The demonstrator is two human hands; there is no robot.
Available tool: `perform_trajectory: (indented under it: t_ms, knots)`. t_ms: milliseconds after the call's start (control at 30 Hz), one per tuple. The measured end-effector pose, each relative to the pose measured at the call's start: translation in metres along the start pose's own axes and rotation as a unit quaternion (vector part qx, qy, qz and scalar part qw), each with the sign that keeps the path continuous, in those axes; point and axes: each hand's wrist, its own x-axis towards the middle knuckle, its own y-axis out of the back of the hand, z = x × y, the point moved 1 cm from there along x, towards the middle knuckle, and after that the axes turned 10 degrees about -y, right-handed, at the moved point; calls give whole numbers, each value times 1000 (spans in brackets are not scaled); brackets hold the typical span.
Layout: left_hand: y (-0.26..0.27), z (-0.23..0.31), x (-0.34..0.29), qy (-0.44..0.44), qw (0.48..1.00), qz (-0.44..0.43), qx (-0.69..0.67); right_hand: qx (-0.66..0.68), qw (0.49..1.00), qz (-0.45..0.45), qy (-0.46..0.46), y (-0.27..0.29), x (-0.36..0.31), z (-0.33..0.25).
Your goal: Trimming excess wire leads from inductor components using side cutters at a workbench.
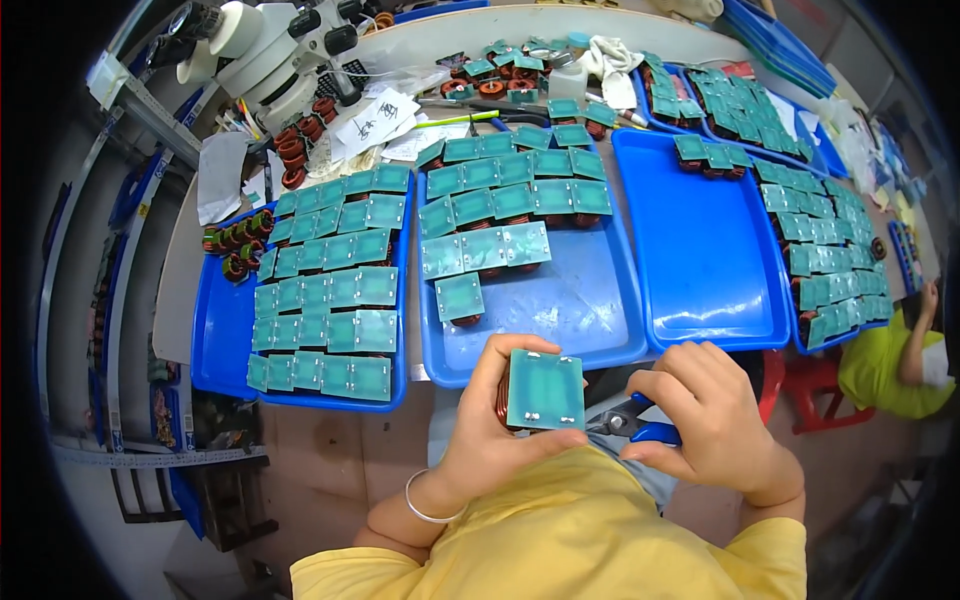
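My left hand (480,450) holds a square green circuit board (545,388) by its edges, with a copper-wound coil showing beneath its left side. Shiny solder joints sit along the board's upper and lower edges. In my right hand (712,415) is a pair of blue-handled side cutters (625,421), their jaws close to the board's lower right corner. Whether the jaws touch the board I cannot tell. Just beyond my hands stands a blue tray (580,320) partly filled with rows of similar coil boards (485,245).
At left, another blue tray (222,330) holds many coil boards and several bare coils (240,240). A third blue tray (710,260) has a few boards at its far end. Further right are fuller trays. A microscope (270,60), papers (375,120) and loose coils lie behind. Another person's yellow-green sleeve (890,370) shows at right.
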Motion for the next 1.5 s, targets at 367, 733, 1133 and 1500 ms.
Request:
perform_trajectory:
  t_ms: [367, 733, 1133, 1500]
  knots:
    - [6, 5, -10, -121, 970, -87, 190, -43, 999, -27, 20, 11, -7, -14]
    - [3, 15, -12, -172, 942, -114, 264, -68, 997, -31, 33, 16, -8, -19]
    - [-1, 14, -7, -120, 942, -138, 280, -56, 996, -62, 23, 4, -20, -6]
    - [-2, 13, -6, -139, 943, -176, 245, -31, 999, -28, 23, 5, -16, -12]
